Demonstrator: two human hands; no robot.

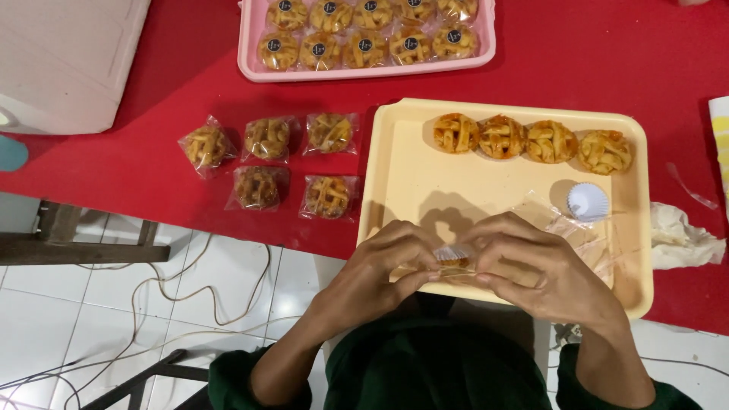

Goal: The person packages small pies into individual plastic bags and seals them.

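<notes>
- A red table top is standing over a white tiled floor with loose cables lying across it.
- A pale yellow tray is sitting at the table's near edge, carrying four bare lattice-topped tarts in a row along its far side and an empty white paper cup below them.
- Five clear-wrapped tarts are lying on the table left of the tray, in rows of three and two.
- A pink tray, cut off at the top, is holding wrapped tarts, each with a small round dark sticker.
- The left hand and right hand are closing together, fingertips pinching a small tart in a clear wrapper over the yellow tray's near edge; the tart is mostly hidden.
- Crumpled white paper is lying right of the tray.
</notes>
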